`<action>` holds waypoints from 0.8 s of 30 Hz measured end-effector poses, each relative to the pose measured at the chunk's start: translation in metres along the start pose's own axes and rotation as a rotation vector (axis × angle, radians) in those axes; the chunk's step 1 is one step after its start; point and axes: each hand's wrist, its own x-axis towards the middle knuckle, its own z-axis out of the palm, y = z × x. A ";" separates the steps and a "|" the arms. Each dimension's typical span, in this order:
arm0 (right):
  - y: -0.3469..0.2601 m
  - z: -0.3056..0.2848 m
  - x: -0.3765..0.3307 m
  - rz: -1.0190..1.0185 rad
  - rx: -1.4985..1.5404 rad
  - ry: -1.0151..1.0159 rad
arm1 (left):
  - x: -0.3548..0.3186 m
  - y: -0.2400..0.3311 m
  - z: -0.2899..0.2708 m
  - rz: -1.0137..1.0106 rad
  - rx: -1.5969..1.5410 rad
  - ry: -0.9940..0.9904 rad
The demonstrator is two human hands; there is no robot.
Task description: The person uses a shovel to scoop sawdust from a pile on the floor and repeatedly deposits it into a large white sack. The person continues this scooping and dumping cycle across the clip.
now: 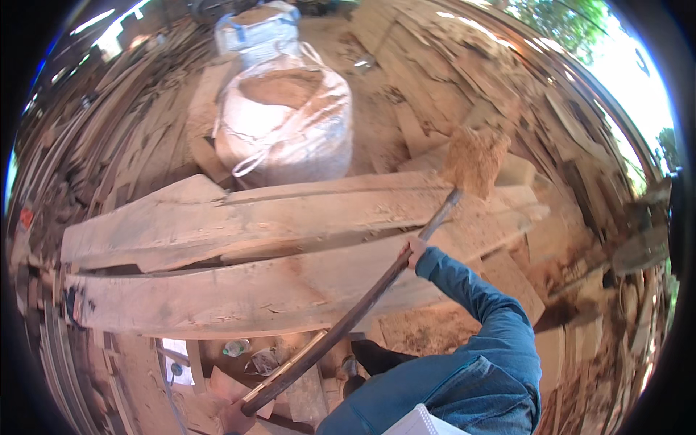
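A long-handled shovel [341, 330] slants from the lower left to the upper right. My right hand [415, 251] is wrapped round its shaft not far below the blade. At the handle's lower end, my left hand [236, 418] is closed on it, partly cut off by shadow and the picture's edge. Heaped sawdust [475, 161] covers the blade, which is hidden beneath it. That load hangs over the right end of two thick wooden slabs [210, 293]. Beyond the slabs stands a big white bulk bag [290, 138] with its top open and brown sawdust inside.
A second white and blue bulk bag [259, 32] stands behind the first. Stacked boards [116, 138] line the left, and loose planks [435, 65] lie to the right. Near my feet are a clear plastic bottle [235, 348] and a white sheet [176, 360].
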 end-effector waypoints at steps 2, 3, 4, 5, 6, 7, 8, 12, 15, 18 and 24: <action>-0.049 0.066 0.027 -0.073 -0.019 -0.115 | 0.009 0.032 -0.004 -0.048 -0.155 0.009; -0.074 0.102 0.037 -0.106 -0.037 -0.202 | 0.016 0.052 -0.006 -0.058 -0.227 0.013; -0.101 0.136 0.044 -0.124 -0.048 -0.300 | 0.025 0.077 -0.003 -0.070 -0.298 0.033; -0.127 0.172 0.049 -0.137 -0.059 -0.390 | 0.037 0.104 0.002 -0.074 -0.370 0.056; -0.146 0.206 0.052 -0.148 -0.065 -0.461 | 0.056 0.131 0.006 -0.067 -0.452 -0.003; -0.158 0.234 0.054 -0.164 -0.070 -0.505 | 0.080 0.158 0.010 -0.061 -0.530 -0.069; -0.163 0.258 0.056 -0.194 -0.067 -0.511 | 0.108 0.188 0.014 -0.111 -0.626 -0.208; -0.153 0.314 0.075 -0.309 -0.167 -0.565 | 0.206 0.307 0.020 -0.186 -1.357 -0.720; -0.142 0.327 0.088 -0.386 -0.205 -0.529 | 0.245 0.360 0.031 -0.168 -1.625 -0.907; -0.107 0.303 0.075 -0.390 -0.108 -0.461 | 0.231 0.337 0.055 -0.174 -1.517 -0.869; -0.010 0.173 -0.004 -0.064 -0.089 -0.857 | 0.129 0.182 0.109 -0.129 -0.623 -0.381</action>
